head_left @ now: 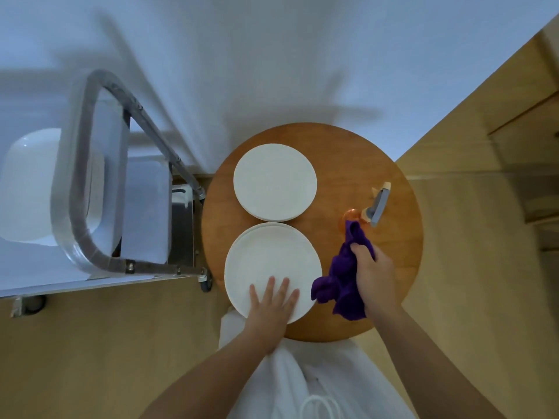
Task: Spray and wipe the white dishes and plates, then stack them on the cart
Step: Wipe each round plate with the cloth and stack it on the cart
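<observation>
Round table (393, 297), two plate stacks on its left half: near stack (266, 255), far stack (274, 181), edges just touching. L hand (269, 306) lies flat on near stack, fingers straight & spread. R hand (373, 270) grips purple cloth (340, 282) just right of near stack, cloth dangling. Spray bottle (376, 207) stands far right, beside cloth tip. Cart (99, 189) left of table w/ white bowl (27, 182).

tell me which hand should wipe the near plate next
Right, probably. The right hand already grips the cloth just beside the near plate, while the left hand lies flat on that plate, steadying it.
</observation>
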Demonstrator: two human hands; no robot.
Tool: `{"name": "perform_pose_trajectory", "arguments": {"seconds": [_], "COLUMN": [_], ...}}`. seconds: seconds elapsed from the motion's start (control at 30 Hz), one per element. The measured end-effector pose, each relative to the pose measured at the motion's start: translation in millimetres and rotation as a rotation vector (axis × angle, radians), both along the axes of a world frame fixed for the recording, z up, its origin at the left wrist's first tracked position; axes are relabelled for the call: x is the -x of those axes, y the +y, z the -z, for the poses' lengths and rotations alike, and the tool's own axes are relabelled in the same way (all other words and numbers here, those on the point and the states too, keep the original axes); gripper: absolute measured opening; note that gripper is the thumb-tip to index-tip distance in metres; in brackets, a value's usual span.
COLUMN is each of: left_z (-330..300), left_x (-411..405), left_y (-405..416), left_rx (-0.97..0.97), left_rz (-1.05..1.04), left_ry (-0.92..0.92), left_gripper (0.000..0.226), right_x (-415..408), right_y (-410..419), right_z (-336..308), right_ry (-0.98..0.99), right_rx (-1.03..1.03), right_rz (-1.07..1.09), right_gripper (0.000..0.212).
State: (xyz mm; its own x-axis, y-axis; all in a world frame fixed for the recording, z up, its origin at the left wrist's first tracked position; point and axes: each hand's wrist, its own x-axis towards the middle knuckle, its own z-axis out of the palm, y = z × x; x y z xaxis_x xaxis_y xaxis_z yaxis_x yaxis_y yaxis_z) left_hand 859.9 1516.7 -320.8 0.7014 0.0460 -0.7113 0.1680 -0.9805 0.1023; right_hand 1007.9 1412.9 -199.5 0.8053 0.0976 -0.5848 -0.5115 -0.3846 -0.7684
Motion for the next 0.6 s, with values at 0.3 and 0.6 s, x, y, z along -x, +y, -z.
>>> {"name": "perform_pose_trajectory", "arguments": {"seconds": [0.3, 0.6], "left_z": [16.1, -14.6], "left_x": [-3.4, -98.2], "left_y": [22.8, 122.2], "left_rx": [0.057, 0.07], "left_rz": [-0.02, -0.975], "left_ry": [-0.051, -0.579], "left_gripper": [0.088, 0.037], "right_x": [-6.6, -17.0], "right_y": [7.6, 37.7], "right_z": [14.3, 24.5], "right_ry": [0.072, 0.138], "right_rx": [0.025, -0.015], "right_rz": [0.027, 0.055], "right_gripper": [0.012, 0.011]}}
